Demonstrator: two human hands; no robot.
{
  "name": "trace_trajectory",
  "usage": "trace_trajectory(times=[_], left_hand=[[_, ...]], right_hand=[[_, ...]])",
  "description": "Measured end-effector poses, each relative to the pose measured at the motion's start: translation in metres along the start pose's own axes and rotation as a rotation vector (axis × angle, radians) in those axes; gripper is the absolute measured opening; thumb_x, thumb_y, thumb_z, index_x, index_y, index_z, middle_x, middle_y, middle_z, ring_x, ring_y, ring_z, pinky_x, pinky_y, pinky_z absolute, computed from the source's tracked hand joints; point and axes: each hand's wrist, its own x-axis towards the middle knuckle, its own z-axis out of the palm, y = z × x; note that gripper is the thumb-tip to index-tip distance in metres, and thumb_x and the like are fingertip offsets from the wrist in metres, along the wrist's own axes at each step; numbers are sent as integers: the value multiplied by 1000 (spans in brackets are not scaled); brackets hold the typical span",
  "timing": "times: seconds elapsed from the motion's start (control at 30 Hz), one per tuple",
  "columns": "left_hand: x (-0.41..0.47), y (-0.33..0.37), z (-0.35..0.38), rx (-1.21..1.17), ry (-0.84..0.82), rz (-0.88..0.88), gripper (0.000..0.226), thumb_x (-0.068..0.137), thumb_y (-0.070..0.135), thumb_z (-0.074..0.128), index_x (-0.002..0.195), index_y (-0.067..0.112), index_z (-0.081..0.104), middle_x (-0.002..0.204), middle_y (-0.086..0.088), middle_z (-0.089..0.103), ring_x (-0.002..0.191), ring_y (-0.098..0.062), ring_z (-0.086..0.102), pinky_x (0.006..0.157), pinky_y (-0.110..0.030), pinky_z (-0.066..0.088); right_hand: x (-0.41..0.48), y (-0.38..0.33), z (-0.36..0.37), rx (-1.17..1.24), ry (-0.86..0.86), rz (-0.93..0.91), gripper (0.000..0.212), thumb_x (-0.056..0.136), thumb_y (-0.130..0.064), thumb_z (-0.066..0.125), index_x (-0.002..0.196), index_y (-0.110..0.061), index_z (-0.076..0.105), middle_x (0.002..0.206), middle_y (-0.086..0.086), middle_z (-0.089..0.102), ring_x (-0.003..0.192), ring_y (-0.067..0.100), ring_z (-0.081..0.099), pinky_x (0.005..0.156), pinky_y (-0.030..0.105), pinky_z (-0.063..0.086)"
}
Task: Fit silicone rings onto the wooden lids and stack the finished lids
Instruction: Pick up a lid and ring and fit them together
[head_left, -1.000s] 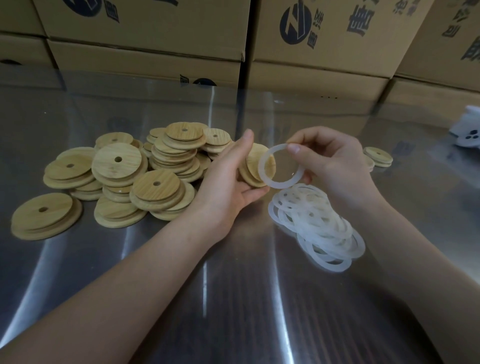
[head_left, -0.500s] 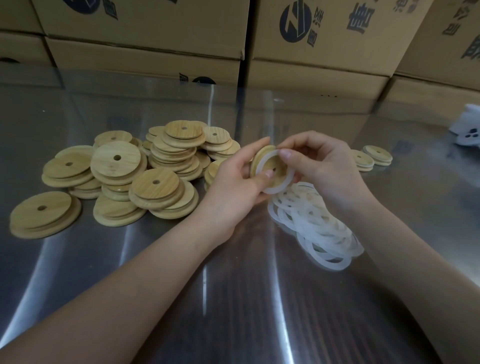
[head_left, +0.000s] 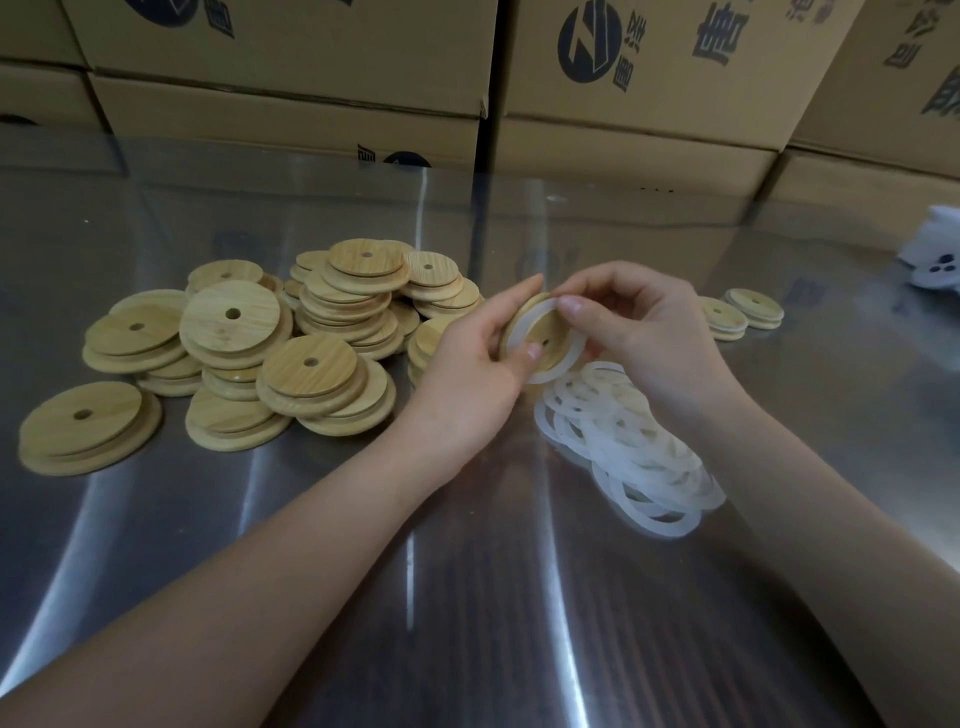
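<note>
Left hand (head_left: 467, 374) pinches a wooden lid (head_left: 545, 332) on edge, above the table (head_left: 467, 571) — thumb on its face. Right hand (head_left: 644, 332) presses a white silicone ring (head_left: 524, 327) around the lid's step. Loose rings (head_left: 623, 441) just below; unfinished lids (head_left: 291, 343) left of the grip.

Steel table (head_left: 467, 597) bears lids (head_left: 311, 332), rings (head_left: 634, 447).

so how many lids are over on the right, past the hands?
2. Both lie flat on the table, side by side: a nearer lid and a farther lid to its right. The right hand may hide more.
</note>
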Motion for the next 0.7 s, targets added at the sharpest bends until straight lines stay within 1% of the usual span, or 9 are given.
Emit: trace_trajectory(times=[0.13, 0.2, 0.27, 0.33, 0.37, 0.43, 0.5, 0.63, 0.7], left_hand=[[-1, -2, 1, 158, 57, 130, 52, 94, -4, 54, 138, 22, 50, 126, -1, 64, 119, -13, 59, 105, -41, 47], [-2, -3, 0, 238, 95, 215, 48, 92, -3, 57, 130, 25, 53, 118, 3, 67, 111, -11, 63, 98, -40, 51], [-1, -4, -2, 301, 122, 282, 40, 91, 0, 58, 120, 27, 54, 107, 10, 67, 102, -5, 64, 88, -34, 53], [0, -5, -4, 359, 139, 337, 33, 90, 2, 59, 114, 25, 54, 102, 14, 65, 97, -2, 63, 79, -26, 52], [0, -5, -4, 372, 144, 355, 31, 90, 2, 59, 112, 24, 54, 101, 14, 64, 96, -2, 63, 78, -27, 52], [0, -5, -5, 374, 145, 374, 29, 90, 3, 58, 110, 24, 55, 101, 15, 64, 97, -2, 63, 81, -32, 54], [1, -6, -5, 375, 150, 390, 26, 91, 5, 59, 109, 23, 56, 100, 15, 64, 97, -3, 63, 82, -34, 54], [1, -5, -5, 353, 183, 418, 11, 93, 14, 60, 103, 19, 59, 95, 14, 63, 95, -3, 62, 80, -27, 52], [2, -5, -5, 351, 194, 431, 6, 94, 14, 60, 100, 16, 59, 92, 13, 61, 93, -2, 60, 79, -23, 50]], right_hand=[[0, -1, 0, 4, 8, -2, 17, 85, -14, 69, 80, -30, 74, 79, -5, 71, 76, 13, 64, 61, 26, 52], [1, -1, 0, 7, 15, 6, 17, 85, -16, 69, 79, -31, 74, 77, -6, 71, 73, 12, 62, 59, 25, 52], [1, -1, 0, 17, 24, 16, 16, 83, -18, 69, 77, -31, 74, 76, -6, 70, 71, 13, 62, 58, 24, 51], [1, -1, 0, 24, 32, 20, 15, 82, -19, 69, 76, -31, 74, 75, -5, 70, 70, 14, 62, 58, 23, 51], [1, -1, 0, 27, 34, 19, 15, 82, -19, 69, 75, -31, 73, 75, -5, 70, 69, 13, 62, 57, 22, 50], [1, -1, 0, 31, 33, 17, 16, 82, -18, 69, 74, -31, 73, 74, -5, 70, 69, 11, 63, 57, 21, 50], [1, -1, 0, 30, 26, 13, 17, 83, -17, 69, 75, -31, 72, 74, -5, 70, 70, 11, 64, 57, 21, 50], [-1, -1, 3, 8, 9, -30, 17, 84, -15, 69, 76, -31, 71, 73, -7, 68, 70, 9, 63, 59, 22, 51], [-2, -1, 4, -14, -2, -62, 18, 85, -14, 68, 77, -31, 69, 74, -8, 68, 71, 8, 63, 60, 23, 51]])
